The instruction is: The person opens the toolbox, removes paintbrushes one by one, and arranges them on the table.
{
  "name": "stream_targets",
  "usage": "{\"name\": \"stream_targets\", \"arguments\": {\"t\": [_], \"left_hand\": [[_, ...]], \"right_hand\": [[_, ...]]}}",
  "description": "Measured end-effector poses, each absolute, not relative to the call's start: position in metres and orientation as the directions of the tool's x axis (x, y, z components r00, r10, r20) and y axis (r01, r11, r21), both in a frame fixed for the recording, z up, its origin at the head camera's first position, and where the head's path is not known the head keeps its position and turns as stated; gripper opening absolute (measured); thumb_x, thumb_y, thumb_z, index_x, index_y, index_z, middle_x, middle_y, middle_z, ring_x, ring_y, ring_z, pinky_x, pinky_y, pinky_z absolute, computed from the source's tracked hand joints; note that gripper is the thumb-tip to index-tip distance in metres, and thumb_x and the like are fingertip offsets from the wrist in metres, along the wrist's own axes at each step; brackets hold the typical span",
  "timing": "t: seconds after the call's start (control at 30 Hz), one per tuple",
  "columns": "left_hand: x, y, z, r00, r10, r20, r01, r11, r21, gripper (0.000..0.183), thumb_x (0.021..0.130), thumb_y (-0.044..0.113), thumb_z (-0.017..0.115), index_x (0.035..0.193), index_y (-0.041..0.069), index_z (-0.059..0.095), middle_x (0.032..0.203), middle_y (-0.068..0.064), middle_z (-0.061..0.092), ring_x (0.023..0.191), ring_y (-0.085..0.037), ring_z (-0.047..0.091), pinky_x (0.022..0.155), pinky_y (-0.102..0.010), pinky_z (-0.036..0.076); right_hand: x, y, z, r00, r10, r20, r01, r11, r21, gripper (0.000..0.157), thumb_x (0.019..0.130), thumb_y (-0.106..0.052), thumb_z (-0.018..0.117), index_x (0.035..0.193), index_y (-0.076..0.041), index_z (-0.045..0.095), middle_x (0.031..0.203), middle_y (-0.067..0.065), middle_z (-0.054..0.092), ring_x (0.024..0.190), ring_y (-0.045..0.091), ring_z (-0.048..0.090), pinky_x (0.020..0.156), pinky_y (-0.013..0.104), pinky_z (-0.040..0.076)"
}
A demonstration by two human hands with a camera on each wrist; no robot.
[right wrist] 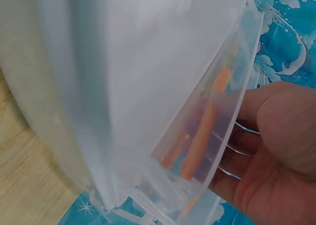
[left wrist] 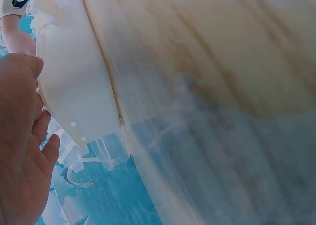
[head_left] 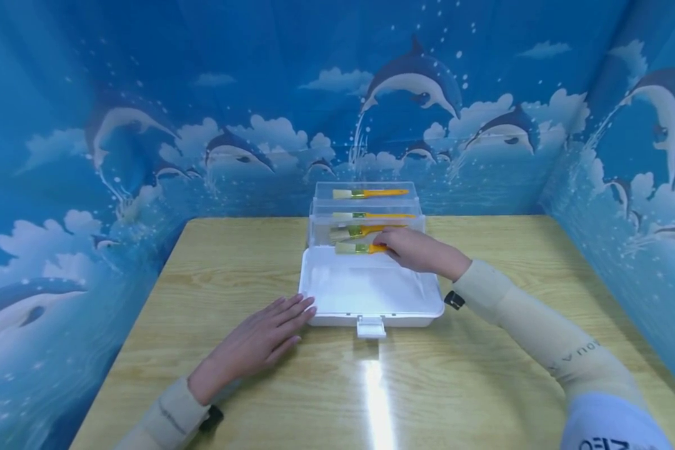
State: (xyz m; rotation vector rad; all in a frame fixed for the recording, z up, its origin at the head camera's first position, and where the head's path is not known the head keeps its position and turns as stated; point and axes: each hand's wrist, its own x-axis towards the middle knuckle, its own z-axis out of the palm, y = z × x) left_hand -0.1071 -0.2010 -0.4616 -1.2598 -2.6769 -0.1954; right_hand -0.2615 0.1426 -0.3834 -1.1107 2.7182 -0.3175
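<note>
My right hand (head_left: 419,250) pinches the orange handle of a paintbrush (head_left: 352,248) at the nearest clear tray, just behind the white box (head_left: 365,287). The brush's pale bristles point left. Through the tray wall in the right wrist view, orange handles (right wrist: 202,131) show beside my right hand (right wrist: 281,141); part of the fingers is behind the plastic. With straight fingers my left hand (head_left: 261,337) rests against the box's front left corner. In the left wrist view, the left hand (left wrist: 22,136) lies along the white side of the box (left wrist: 74,76).
Clear stepped trays (head_left: 322,230) rise behind the box, with more paintbrushes (head_left: 371,194) lying across them. A white latch (head_left: 370,327) hangs open at the front. The wooden table (head_left: 230,262) meets a blue dolphin-print curtain (head_left: 259,62) at the back and sides.
</note>
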Motion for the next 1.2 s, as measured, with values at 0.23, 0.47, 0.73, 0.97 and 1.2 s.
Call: {"name": "stream_targets", "arguments": {"t": [0.23,0.47,0.73,0.97,1.2], "left_hand": [[-0.1069,-0.2004,-0.462,-0.626,0.748,0.22,0.773,0.632,0.052,0.058,0.105,0.028,0.054,0.159,0.014,0.035,0.166,-0.003,0.031,0.153,-0.02,0.029,0.126,-0.041,0.026],[-0.1066,-0.1993,-0.4607,-0.635,0.744,0.21,0.768,0.638,0.063,0.058,0.105,0.027,0.055,0.159,0.015,0.035,0.166,-0.002,0.032,0.153,-0.02,0.03,0.126,-0.042,0.028],[-0.106,-0.1994,-0.4596,-0.648,0.736,0.194,0.759,0.646,0.084,0.058,0.106,0.028,0.054,0.159,0.014,0.035,0.166,-0.002,0.031,0.153,-0.021,0.029,0.125,-0.044,0.029],[-0.1049,-0.1988,-0.4578,-0.665,0.727,0.174,0.746,0.657,0.106,0.057,0.106,0.028,0.054,0.159,0.015,0.035,0.166,-0.001,0.03,0.153,-0.02,0.029,0.125,-0.043,0.029],[-0.1067,-0.1992,-0.4598,-0.636,0.743,0.209,0.768,0.635,0.079,0.059,0.105,0.026,0.056,0.158,0.013,0.036,0.165,-0.004,0.032,0.153,-0.022,0.03,0.125,-0.044,0.031]], "right_hand": [[-0.2605,0.1433,-0.386,-0.702,-0.71,-0.06,-0.687,0.697,-0.205,0.028,0.102,-0.005,0.06,0.128,-0.006,0.069,0.123,0.01,0.071,0.114,0.026,0.067,0.097,0.042,0.059],[-0.2586,0.1435,-0.3872,-0.717,-0.695,-0.044,-0.679,0.712,-0.181,0.028,0.102,-0.008,0.06,0.129,-0.006,0.068,0.123,0.01,0.071,0.113,0.025,0.068,0.096,0.041,0.06],[-0.2568,0.1444,-0.3867,-0.732,-0.681,-0.017,-0.671,0.725,-0.157,0.03,0.103,-0.01,0.061,0.132,-0.006,0.066,0.126,0.011,0.069,0.11,0.026,0.068,0.092,0.042,0.061],[-0.2569,0.1465,-0.3864,-0.729,-0.684,0.041,-0.678,0.712,-0.18,0.032,0.103,-0.012,0.061,0.134,-0.006,0.064,0.13,0.011,0.066,0.113,0.027,0.066,0.09,0.043,0.061],[-0.2566,0.1505,-0.3865,-0.734,-0.675,0.078,-0.672,0.704,-0.231,0.036,0.103,-0.013,0.06,0.139,-0.009,0.062,0.133,0.011,0.065,0.118,0.028,0.064,0.093,0.044,0.06]]}}
